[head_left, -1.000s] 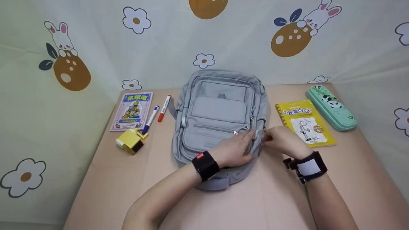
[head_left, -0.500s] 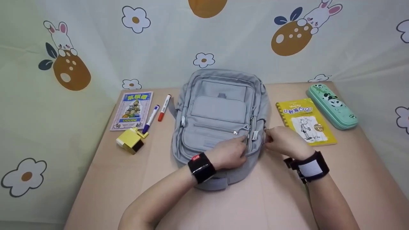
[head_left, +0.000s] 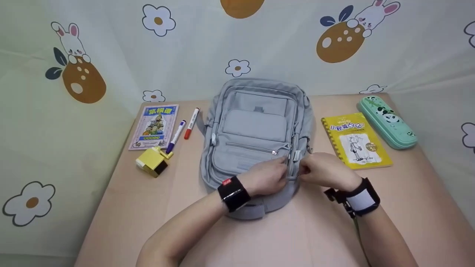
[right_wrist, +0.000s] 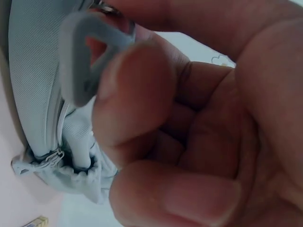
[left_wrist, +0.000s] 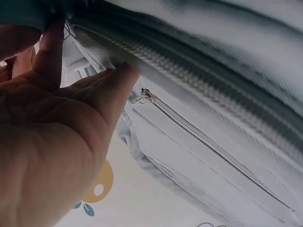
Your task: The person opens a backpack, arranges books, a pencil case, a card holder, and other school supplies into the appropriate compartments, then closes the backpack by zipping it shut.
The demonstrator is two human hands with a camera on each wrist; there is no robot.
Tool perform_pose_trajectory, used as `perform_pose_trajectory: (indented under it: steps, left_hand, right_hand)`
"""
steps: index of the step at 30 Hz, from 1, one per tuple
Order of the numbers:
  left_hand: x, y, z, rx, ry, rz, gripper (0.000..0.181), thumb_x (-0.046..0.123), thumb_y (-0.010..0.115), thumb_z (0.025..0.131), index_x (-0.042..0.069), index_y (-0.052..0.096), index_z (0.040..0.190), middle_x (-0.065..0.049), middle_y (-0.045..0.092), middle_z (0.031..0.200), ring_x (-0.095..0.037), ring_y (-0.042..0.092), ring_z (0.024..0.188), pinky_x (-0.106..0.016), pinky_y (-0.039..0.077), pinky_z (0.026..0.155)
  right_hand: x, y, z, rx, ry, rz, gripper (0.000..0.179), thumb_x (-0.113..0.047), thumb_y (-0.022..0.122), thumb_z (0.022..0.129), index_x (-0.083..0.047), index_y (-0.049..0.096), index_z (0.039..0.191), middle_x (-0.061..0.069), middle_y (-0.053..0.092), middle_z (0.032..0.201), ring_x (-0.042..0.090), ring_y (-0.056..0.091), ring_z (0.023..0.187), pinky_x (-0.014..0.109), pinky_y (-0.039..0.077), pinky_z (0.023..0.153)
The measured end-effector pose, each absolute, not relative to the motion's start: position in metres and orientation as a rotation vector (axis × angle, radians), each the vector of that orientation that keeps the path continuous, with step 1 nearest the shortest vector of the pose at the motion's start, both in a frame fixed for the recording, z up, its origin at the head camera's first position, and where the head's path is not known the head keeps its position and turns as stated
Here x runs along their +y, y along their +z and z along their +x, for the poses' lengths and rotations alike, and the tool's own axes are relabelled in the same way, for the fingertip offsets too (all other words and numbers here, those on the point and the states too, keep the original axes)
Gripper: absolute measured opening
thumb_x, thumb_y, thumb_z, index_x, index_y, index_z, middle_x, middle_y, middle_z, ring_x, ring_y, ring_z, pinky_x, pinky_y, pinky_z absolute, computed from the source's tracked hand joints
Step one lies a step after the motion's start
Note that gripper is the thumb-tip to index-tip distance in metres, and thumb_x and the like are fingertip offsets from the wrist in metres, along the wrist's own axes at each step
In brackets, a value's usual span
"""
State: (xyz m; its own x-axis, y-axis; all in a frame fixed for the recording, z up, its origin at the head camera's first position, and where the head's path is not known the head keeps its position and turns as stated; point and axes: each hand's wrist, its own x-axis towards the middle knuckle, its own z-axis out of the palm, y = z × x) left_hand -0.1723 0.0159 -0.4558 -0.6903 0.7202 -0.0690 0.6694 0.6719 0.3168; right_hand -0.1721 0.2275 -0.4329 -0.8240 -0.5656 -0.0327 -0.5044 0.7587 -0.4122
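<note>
A grey backpack point(head_left: 256, 126) lies on the table with its front pockets facing up. My left hand point(head_left: 267, 177) grips its lower right edge with curled fingers. In the left wrist view, the thumb and fingers hold the fabric beside a long row of zipper teeth point(left_wrist: 189, 80); a smaller pocket zipper point(left_wrist: 189, 127) runs below. On the bag's right side, my right hand point(head_left: 326, 170) pinches a loop-shaped grey zipper pull point(right_wrist: 75, 61), seen close up in the right wrist view. Part of the pull is hidden behind the fingers.
Left of the bag lie a pink-bordered booklet point(head_left: 154, 127), a blue marker point(head_left: 176, 136), a red marker point(head_left: 192, 123) and a yellow box-like item with a handle point(head_left: 152, 162). At right are a yellow book point(head_left: 356, 141) and a green panda pencil case point(head_left: 388, 121).
My left hand's spread fingers have curled onto the bag's edge. My right hand has moved along the bag's side, nearer to me and slightly left.
</note>
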Motion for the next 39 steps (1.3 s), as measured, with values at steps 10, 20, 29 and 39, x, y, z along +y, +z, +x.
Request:
perform_pose_trajectory:
  steps: [10, 20, 29, 39]
  left_hand:
    - [-0.015, -0.439, -0.16, 2.591, 0.449, 1.128, 0.024, 0.031, 0.067, 0.093, 0.016, 0.055, 0.08, -0.003, 0.063, 0.12, -0.011, 0.054, 0.074, -0.024, 0.045, 0.057]
    - [-0.044, -0.426, -0.145, 2.583, 0.304, 1.177, 0.027, 0.035, 0.066, 0.097, 0.019, 0.054, 0.079, 0.008, 0.051, 0.075, -0.012, 0.051, 0.063, -0.028, 0.043, 0.054]
    - [-0.046, -0.436, -0.142, 2.649, 0.381, 1.164, 0.016, 0.026, 0.056, 0.104, 0.014, 0.056, 0.093, 0.005, 0.054, 0.079, -0.016, 0.061, 0.073, -0.037, 0.054, 0.069]
    - [-0.037, -0.441, -0.141, 2.665, 0.528, 1.092, 0.014, 0.026, 0.052, 0.107, 0.016, 0.054, 0.098, 0.005, 0.057, 0.084, -0.016, 0.061, 0.076, -0.034, 0.054, 0.068]
  right_hand:
    - [0.228, -0.434, -0.173, 2.779, -0.59, -0.893, 0.021, -0.014, 0.078, 0.085, -0.021, 0.061, 0.074, -0.01, 0.052, 0.065, 0.009, 0.048, 0.059, 0.029, 0.043, 0.057]
    - [0.231, -0.429, -0.171, 2.793, -0.571, -0.849, 0.018, -0.015, 0.077, 0.084, -0.021, 0.063, 0.075, -0.011, 0.053, 0.064, 0.01, 0.049, 0.057, 0.03, 0.043, 0.056]
    - [0.228, -0.424, -0.162, 2.814, -0.528, -0.815, 0.018, -0.012, 0.073, 0.08, -0.021, 0.062, 0.068, -0.01, 0.051, 0.061, 0.01, 0.047, 0.055, 0.03, 0.041, 0.054]
    - [0.216, -0.416, -0.151, 2.774, -0.583, -0.88, 0.018, -0.022, 0.08, 0.084, -0.024, 0.066, 0.073, -0.013, 0.054, 0.066, 0.007, 0.049, 0.058, 0.028, 0.043, 0.055]
